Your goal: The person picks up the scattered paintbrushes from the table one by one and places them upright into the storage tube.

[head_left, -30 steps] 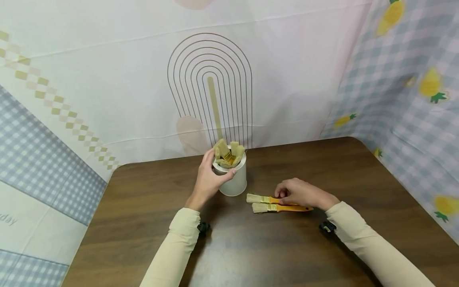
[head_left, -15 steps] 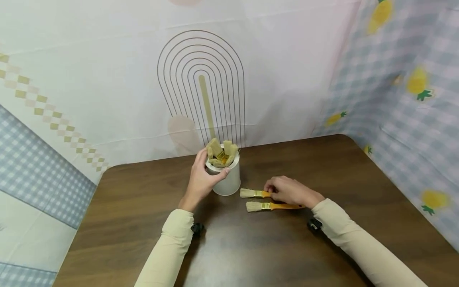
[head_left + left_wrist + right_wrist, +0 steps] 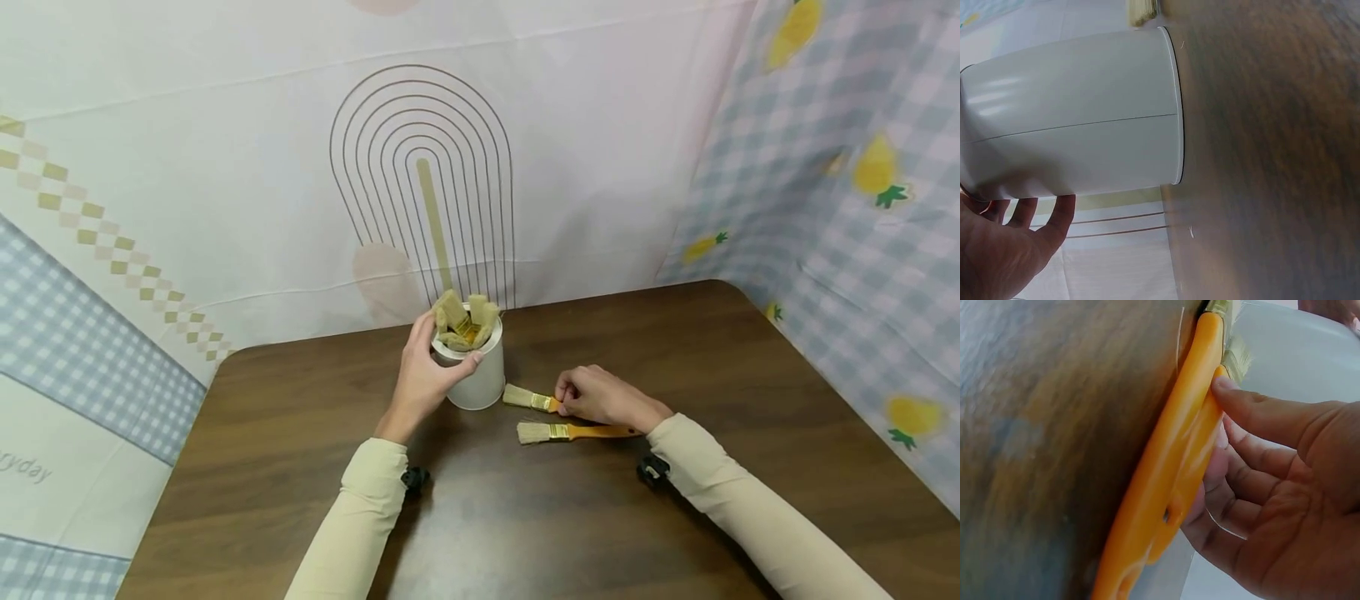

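Note:
My left hand [image 3: 423, 375] grips the upper part of a white can [image 3: 482, 379], with the thumb at its near rim and the fingers round its left side. The can stands upright, and several paintbrushes [image 3: 453, 310] stick out of it bristles up. In the left wrist view curled fingers [image 3: 1060, 220] touch the side of the can. To the right of the can, my right hand [image 3: 606, 397] pinches the orange handle of a flat paintbrush [image 3: 529, 398], whose pale bristles point at the can's base. A second paintbrush [image 3: 588, 432] lies on the table just in front of it.
The dark wooden table [image 3: 540, 525] has a rounded back edge, close to a patterned white cloth [image 3: 285, 208] hanging behind. Blue checked cloth with pineapples [image 3: 840, 275] hangs along the right side.
My right hand has drawn one paintbrush away from the other, widening the gap between them, and turned it slightly. My left hand keeps its grip on the can. The head view has shifted slightly.

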Tool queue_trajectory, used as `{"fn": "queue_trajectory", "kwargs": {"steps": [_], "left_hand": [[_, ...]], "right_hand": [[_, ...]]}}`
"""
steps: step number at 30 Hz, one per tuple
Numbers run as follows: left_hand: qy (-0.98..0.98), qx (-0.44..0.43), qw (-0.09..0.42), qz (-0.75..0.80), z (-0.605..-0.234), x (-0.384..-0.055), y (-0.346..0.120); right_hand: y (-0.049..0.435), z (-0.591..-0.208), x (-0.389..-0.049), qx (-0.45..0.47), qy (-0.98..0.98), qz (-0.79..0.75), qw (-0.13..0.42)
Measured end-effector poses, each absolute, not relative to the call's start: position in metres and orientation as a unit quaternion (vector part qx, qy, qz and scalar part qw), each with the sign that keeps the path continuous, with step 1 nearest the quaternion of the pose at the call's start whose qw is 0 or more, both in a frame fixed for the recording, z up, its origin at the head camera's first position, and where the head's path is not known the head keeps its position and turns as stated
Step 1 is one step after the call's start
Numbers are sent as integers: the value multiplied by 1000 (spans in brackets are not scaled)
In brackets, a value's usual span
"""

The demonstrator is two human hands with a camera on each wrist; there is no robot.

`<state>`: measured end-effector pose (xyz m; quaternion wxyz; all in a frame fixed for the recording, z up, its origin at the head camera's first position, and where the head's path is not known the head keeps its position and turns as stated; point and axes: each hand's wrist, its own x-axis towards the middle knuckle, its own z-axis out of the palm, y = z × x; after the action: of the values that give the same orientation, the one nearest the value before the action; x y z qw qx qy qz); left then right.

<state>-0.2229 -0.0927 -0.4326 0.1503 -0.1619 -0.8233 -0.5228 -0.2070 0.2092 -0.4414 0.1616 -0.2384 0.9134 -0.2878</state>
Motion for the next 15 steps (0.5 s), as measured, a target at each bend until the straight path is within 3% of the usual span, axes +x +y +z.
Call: {"fn": "queue_trajectory", "kwargs": {"steps": [15], "left_hand": [[-822,-165,150,-524,-432,-224,-93]], "right_hand": [[217,-406,-207,-274,883,-365,112]]}}
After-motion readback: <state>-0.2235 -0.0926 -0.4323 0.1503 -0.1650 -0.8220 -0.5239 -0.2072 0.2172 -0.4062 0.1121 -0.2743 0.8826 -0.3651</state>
